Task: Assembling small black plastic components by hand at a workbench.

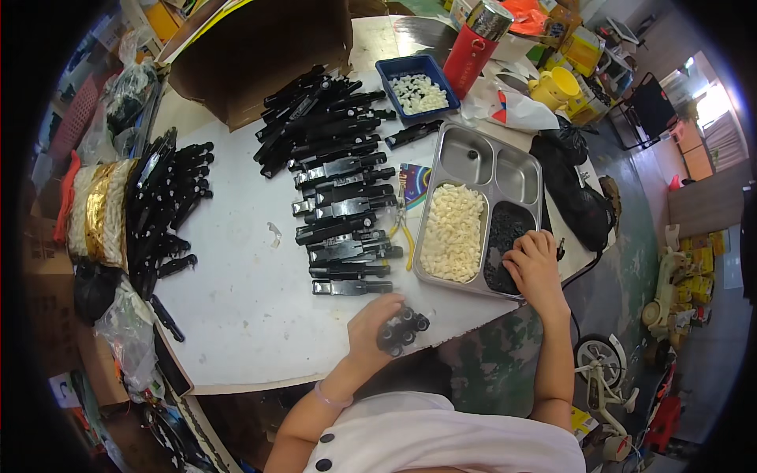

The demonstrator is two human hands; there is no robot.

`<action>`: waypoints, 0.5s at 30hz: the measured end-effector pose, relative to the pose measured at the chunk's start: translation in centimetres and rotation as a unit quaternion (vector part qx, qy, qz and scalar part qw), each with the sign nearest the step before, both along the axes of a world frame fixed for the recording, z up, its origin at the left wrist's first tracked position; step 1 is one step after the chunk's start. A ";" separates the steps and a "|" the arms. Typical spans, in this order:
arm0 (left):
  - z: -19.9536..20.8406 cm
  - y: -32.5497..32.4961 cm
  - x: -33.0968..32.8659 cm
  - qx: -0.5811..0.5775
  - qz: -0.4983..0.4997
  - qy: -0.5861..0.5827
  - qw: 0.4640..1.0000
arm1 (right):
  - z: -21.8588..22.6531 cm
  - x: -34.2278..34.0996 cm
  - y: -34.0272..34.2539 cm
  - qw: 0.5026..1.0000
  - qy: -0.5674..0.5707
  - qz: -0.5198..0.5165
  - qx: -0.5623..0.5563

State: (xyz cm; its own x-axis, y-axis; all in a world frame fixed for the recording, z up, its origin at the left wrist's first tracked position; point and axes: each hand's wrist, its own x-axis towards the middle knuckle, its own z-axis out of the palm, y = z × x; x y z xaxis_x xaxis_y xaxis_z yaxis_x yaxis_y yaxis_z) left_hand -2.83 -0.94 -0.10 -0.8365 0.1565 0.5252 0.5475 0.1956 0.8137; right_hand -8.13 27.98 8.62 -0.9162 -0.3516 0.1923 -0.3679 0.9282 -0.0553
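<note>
My left hand (369, 329), near the front edge of the table, is closed around a bundle of black parts with round, hollow-looking ends (402, 328). Over a metal compartment tray (486, 175), my right hand (536, 266) has its fingertips bent into a heap of small black pieces (505, 229). Whatever lies between those fingertips is too small to make out. Cream-coloured small pieces (452, 235) fill the neighbouring compartment. Left of the tray, black elongated parts (347, 206) lie stacked in a row, with yellow-handled pliers (404, 225) beside them.
More black parts (169, 197) are piled at the table's left. An open cardboard box (260, 63) stands at the back, near a blue basket (385, 72) of white pieces and a red flask (470, 59). A black bag (576, 189) lies right of the tray.
</note>
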 end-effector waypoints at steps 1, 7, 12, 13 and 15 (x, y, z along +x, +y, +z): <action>0.0 0.1 0.0 0.002 0.000 -0.001 1.000 | -0.1 -0.2 0.1 1.000 0.000 -0.001 -0.002; 0.1 0.1 -0.1 0.001 -0.002 0.002 1.000 | 0.0 -1.1 0.3 0.998 -0.043 0.025 0.045; 0.2 0.0 0.0 0.002 -0.002 -0.007 1.000 | 0.4 -1.3 0.3 0.989 -0.055 0.064 0.119; 0.1 0.0 0.0 0.002 -0.002 -0.006 1.000 | 0.4 -1.4 0.3 0.989 -0.055 0.064 0.119; 0.2 0.1 -0.1 0.002 -0.002 -0.003 1.000 | 0.2 -1.6 0.4 0.983 -0.060 0.090 0.149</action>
